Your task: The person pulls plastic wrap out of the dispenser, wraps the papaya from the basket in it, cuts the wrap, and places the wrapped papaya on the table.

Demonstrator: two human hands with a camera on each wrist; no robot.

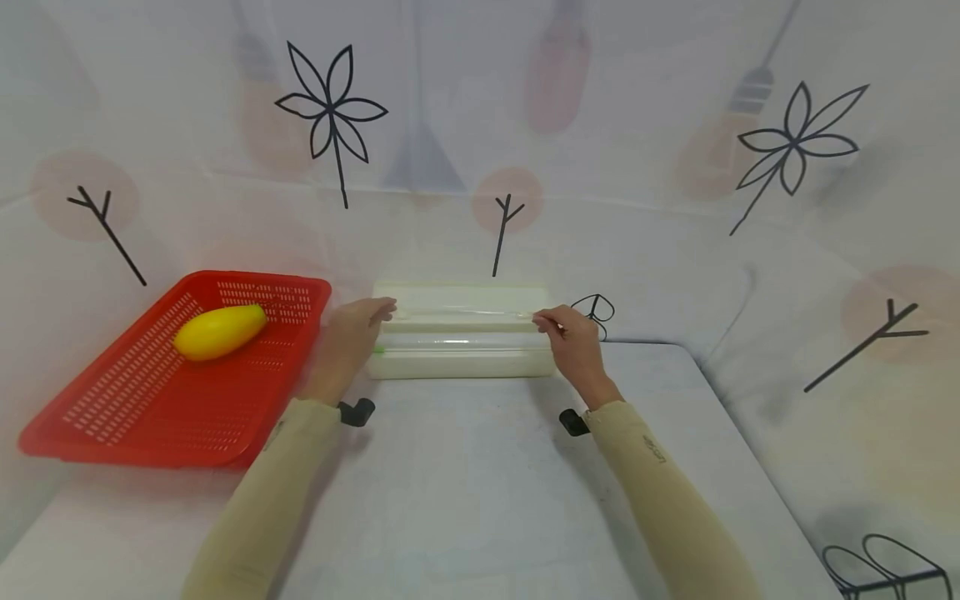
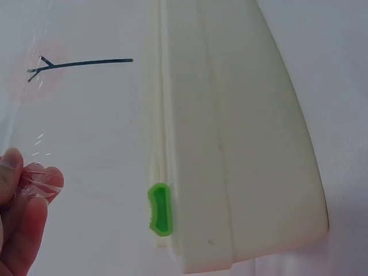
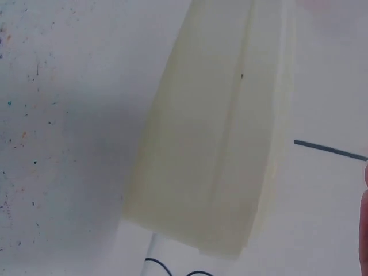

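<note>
A cream cling film dispenser sits at the back of the table, its lid raised behind the clear roll. Between both hands a strip of cling film is stretched above the box. At the left end, my left hand pinches the film's corner, bunched between thumb and fingers in the left wrist view. My right hand pinches the other end of the strip; the right wrist view catches only a sliver of finger. A green cutter slider is on the dispenser's edge near the left hand.
To the left stands a red perforated basket with a yellow oblong fruit or vegetable in it. A white cloth covers the table. Behind and at the right hangs a patterned curtain.
</note>
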